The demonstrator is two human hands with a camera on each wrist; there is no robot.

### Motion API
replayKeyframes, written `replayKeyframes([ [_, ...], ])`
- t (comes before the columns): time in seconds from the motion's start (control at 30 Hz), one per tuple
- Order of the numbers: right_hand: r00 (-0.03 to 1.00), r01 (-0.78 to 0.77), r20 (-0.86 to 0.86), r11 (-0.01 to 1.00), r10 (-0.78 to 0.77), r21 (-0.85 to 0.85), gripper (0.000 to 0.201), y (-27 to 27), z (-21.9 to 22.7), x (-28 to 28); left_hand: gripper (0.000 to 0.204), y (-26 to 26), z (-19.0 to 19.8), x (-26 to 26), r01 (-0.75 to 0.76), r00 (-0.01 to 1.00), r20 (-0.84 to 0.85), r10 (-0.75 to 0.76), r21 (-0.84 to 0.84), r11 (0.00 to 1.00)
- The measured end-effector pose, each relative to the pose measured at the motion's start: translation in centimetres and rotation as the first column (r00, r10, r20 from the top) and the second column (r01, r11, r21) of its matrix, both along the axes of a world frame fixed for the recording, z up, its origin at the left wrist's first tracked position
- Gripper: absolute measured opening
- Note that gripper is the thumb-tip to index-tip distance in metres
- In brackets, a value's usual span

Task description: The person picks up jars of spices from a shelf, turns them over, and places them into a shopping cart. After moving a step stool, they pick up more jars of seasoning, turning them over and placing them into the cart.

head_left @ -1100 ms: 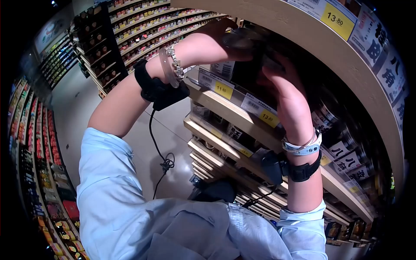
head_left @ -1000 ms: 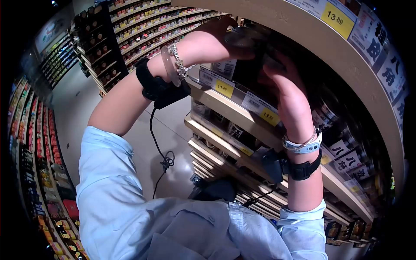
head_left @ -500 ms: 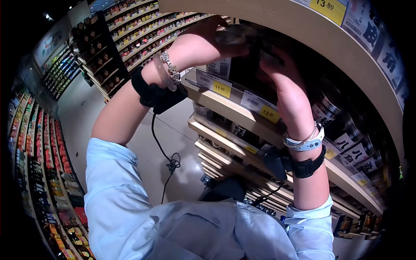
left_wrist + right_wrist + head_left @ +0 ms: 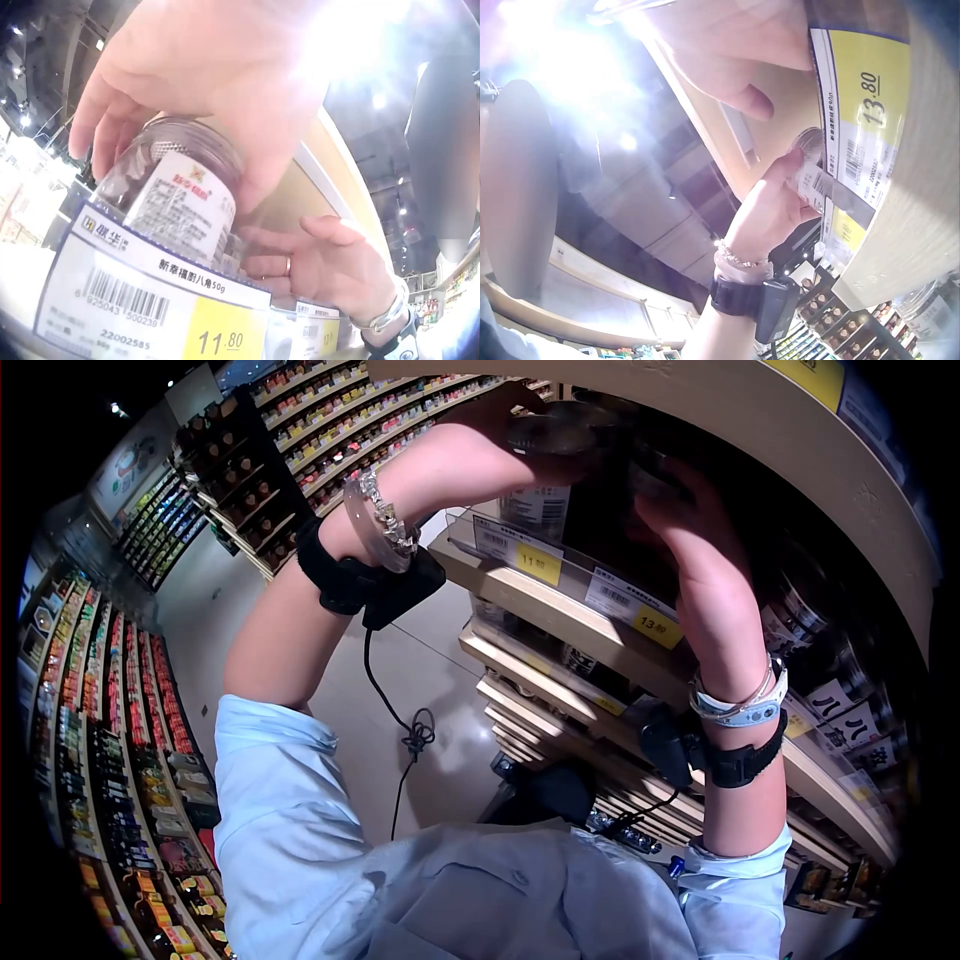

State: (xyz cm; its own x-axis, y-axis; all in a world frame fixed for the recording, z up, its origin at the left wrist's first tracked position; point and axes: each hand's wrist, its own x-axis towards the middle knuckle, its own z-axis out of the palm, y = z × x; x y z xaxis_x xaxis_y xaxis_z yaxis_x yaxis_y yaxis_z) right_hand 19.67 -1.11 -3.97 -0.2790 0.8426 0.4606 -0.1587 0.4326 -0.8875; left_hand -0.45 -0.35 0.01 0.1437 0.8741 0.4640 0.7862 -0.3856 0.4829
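In the left wrist view, my left hand [image 4: 199, 64] grips a clear lidded jar [image 4: 184, 199] from above, fingers on one side and thumb on the other. The jar has a white printed label and stands behind a price tag [image 4: 150, 300] reading 11.80. My right hand [image 4: 700, 550] reaches onto the same shelf farther right, behind the tag reading 13.80. Its fingers [image 4: 274, 244] are loosely extended toward the jar, with the thumb apart. The head view shows the jar's top [image 4: 550, 435] dark, with the deeper shelf in shadow.
A wooden upper shelf edge [image 4: 700, 400] curves close over both hands. Labelled jars [image 4: 850, 720] line the shelf at right. Lower shelves [image 4: 540, 670] step down below. Cables [image 4: 400, 730] hang from the wrist cameras, and stocked shelves [image 4: 110, 740] stand across the aisle.
The head view has shifted, so the shelf and arms appear somewhat farther right. Both hands keep nearly the same places at the shelf, the left still on the jar.
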Motion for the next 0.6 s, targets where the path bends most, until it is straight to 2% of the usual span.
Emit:
replayKeyframes([
  [0.03,1.0,-0.008,-0.013,1.0,0.008,-0.004,0.049,0.1,-0.1,0.0,0.048,0.2,-0.1,-0.2,0.001,1.0,-0.004,-0.001,0.001,1.0],
  [0.1,1.0,-0.018,-0.024,1.0,0.018,-0.006,0.049,0.1,-0.1,0.0,0.046,0.5,-0.3,-0.4,0.088,0.964,0.235,-0.126,0.168,0.982],
  [0.13,1.0,-0.006,-0.01,1.0,0.006,-0.006,0.049,0.1,-0.1,0.0,0.046,0.3,-0.2,-0.3,0.087,0.964,0.233,-0.125,0.168,0.982],
  [0.2,1.0,0.003,0.003,1.0,-0.003,-0.006,0.05,0.1,0.0,0.0,0.043,-0.4,0.1,-0.1,0.129,0.861,0.476,-0.179,0.136,0.982],
  [0.33,1.0,0.007,0.018,1.0,-0.007,0.005,0.05,0.2,-0.1,0.0,0.04,-0.1,-0.1,-0.4,0.1,0.835,0.531,-0.146,0.115,0.988],
  [0.4,1.0,0.005,0.019,1.0,-0.005,0.003,0.05,0.1,-0.1,0.0,0.037,-0.2,0.0,-0.5,0.059,0.879,0.465,-0.103,0.107,0.992],
  [0.53,1.0,0.001,-0.009,1.0,-0.001,-0.001,0.049,0.1,0.0,0.0,0.034,-0.7,0.2,-0.2,0.106,0.84,0.525,-0.138,0.09,0.99],
  [0.6,1.0,-0.009,-0.029,1.0,0.009,0.002,0.049,0.1,-0.1,-0.1,0.033,-1.0,0.3,0.0,0.067,0.862,0.5,-0.087,0.058,0.996],
])
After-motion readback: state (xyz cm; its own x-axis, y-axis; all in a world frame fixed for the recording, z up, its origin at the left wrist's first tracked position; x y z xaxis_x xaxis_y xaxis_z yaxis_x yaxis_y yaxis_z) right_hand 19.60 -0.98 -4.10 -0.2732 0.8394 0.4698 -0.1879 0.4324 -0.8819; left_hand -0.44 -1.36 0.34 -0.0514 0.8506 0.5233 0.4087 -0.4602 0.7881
